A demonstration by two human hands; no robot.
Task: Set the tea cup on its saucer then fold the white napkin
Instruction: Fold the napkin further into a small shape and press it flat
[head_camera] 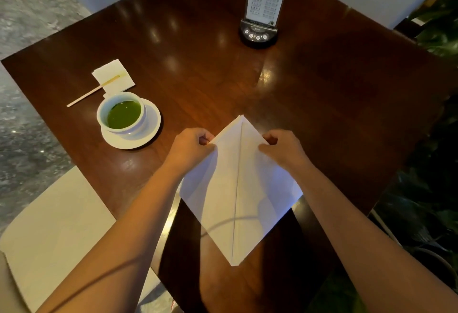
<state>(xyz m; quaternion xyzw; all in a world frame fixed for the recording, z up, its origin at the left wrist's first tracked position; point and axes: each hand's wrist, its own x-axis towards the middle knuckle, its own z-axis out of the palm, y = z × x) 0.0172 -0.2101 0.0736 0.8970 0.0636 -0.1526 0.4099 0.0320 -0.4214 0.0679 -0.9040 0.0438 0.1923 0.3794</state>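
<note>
A white tea cup filled with green tea stands on its white saucer at the left of the dark wooden table. The white napkin lies as a diamond with a crease down its middle, its near corner hanging over the table's front edge. My left hand pinches the napkin's upper left edge. On the upper right edge, my right hand pinches it too. The far corner points away between the two hands.
A small white paper square with a wooden stirrer across it lies behind the cup. A menu stand on a black base stands at the far side. Pale chair seat at lower left, plants at right.
</note>
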